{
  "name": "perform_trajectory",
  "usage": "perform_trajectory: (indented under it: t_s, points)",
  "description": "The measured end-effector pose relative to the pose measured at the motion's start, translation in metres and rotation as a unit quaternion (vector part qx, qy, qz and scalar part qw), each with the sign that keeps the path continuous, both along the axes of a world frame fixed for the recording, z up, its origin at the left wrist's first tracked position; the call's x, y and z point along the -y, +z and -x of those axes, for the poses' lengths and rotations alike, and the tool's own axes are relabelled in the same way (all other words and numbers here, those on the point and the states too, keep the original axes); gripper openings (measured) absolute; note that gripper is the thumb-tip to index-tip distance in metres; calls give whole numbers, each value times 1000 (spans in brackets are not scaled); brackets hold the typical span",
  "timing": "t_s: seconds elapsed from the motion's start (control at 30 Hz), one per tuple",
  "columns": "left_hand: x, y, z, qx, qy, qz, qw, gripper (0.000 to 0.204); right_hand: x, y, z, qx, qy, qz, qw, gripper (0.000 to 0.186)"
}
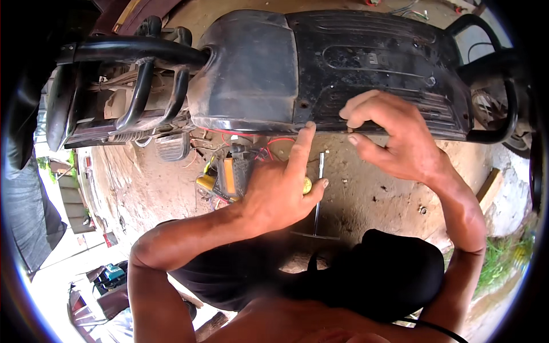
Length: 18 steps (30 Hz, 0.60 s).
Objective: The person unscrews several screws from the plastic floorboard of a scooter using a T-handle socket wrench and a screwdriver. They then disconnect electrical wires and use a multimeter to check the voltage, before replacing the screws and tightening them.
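Observation:
My left hand (274, 191) has its index finger stretched to the lower edge of a black plastic floor panel (366, 63). Its other fingers curl around something with a rounded yellow-green end (307, 184), which pokes out by the thumb; the rest is hidden. My right hand (394, 134) is bent at the same edge, farther right. Between its thumb and fingertips sits a small brownish piece (350, 130), too small to name surely. A T-handle socket wrench (320, 197) lies on the ground between my hands, its crossbar toward me.
A black and yellow tool or device (229, 174) lies left of my left hand among loose red and yellow wires. Black tubular bars (137, 50) flank the panel, with a pedal (172, 147) below them. A small metal nut-like ring (422, 210) is on the ground.

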State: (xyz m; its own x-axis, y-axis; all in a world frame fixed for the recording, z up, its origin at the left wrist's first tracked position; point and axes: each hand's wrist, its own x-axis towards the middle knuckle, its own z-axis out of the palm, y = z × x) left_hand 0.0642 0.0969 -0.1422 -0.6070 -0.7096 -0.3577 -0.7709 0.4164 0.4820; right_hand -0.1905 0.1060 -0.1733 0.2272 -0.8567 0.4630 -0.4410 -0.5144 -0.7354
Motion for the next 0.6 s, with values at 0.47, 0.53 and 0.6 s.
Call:
perform_trajectory:
  t_s: [0.47, 0.53, 0.6]
  points:
    - [20, -40, -12, -112, -46, 152, 981, 100, 16, -30, -9, -82, -10, 37, 996, 23]
    - [22, -45, -14, -118, -66, 182, 974, 99, 18, -28, -9, -69, -2, 29, 997, 24]
    - [24, -54, -16, -136, -81, 240, 958, 99, 19, -27, -9, -68, -2, 22, 997, 25]
